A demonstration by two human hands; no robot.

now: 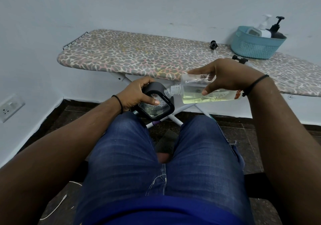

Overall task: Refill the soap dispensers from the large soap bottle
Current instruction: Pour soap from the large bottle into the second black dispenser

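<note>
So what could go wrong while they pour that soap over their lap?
The soap bottle, held sideways in the right hand, has its neck at the dispenser rim, so soap could miss and land on the jeans. The left hand holds the tilted dispenser in mid-air; slippery soap may loosen that grip.

Person: blue jeans [132,164], blue shirt [156,214], bare forearms, black bead bracelet [119,103], black cord wristband [255,83].

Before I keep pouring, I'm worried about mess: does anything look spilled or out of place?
No spill shows. Two pump tops lie loose on the ironing board, off their dispensers. The bottle is tipped over the dispenser above the lap.
</note>
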